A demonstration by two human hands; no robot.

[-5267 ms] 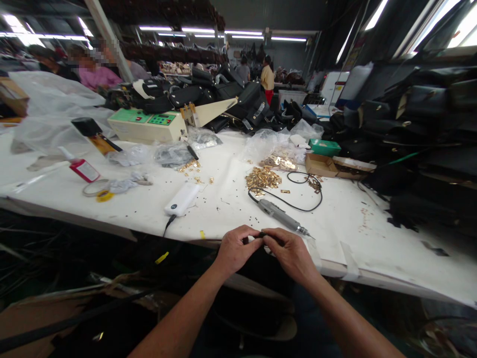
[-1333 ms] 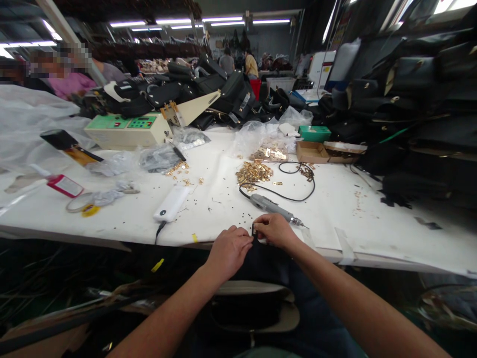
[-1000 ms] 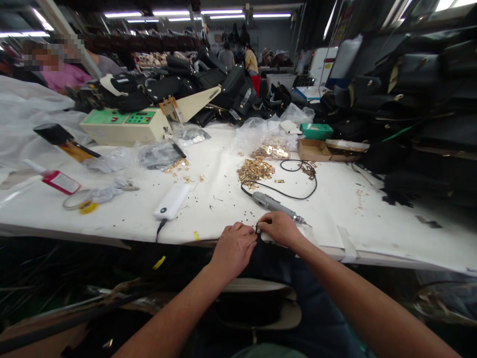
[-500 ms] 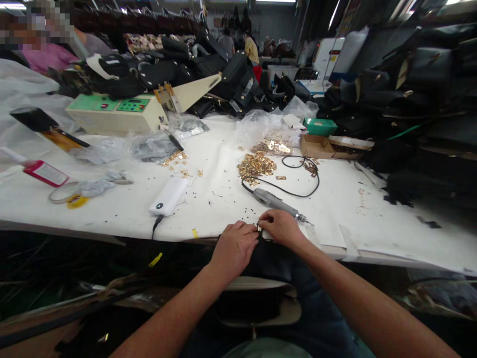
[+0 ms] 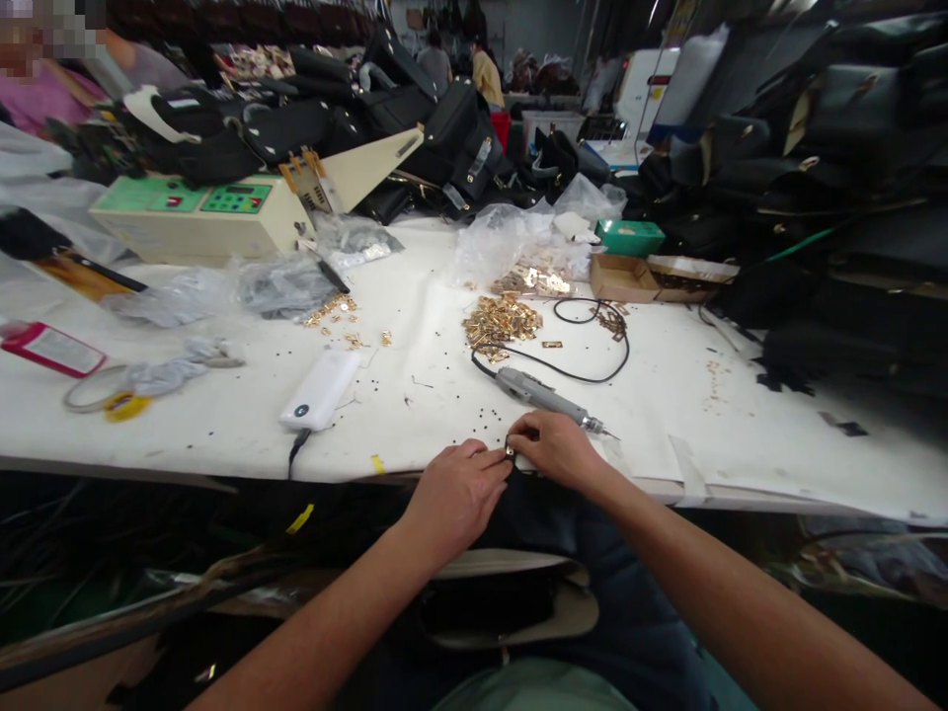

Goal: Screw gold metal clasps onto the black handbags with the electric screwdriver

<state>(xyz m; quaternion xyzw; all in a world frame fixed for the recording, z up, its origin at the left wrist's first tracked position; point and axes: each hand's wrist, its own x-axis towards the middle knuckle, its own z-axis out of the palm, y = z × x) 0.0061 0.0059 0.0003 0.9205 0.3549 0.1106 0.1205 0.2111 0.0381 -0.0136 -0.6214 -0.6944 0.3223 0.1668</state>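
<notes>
A black handbag (image 5: 544, 518) with a pale lining rests on my lap, its mouth gaping toward me and its far part against the table edge. My right hand (image 5: 555, 446) pinches a small gold metal fitting (image 5: 510, 451) at the bag's far edge. Beside it, my left hand (image 5: 460, 486) presses on the black material, fingers together and tips close to the fitting. Just beyond the right hand lies a grey electric screwdriver (image 5: 544, 395) with its black cord. Small dark screws (image 5: 485, 419) are scattered beyond my fingers.
Gold fittings (image 5: 504, 324) lie heaped mid-table. A white power bank (image 5: 320, 390) with a cable is at left, near a red-labelled bottle (image 5: 55, 348). Behind stand a cream machine (image 5: 197, 222), cardboard boxes (image 5: 622, 277) and piled black bags (image 5: 836, 148). People are at the back.
The view has shifted slightly, so the table items sit a little further left and higher. Both hands stay at the bag's far edge, with the gold fitting still between them.
</notes>
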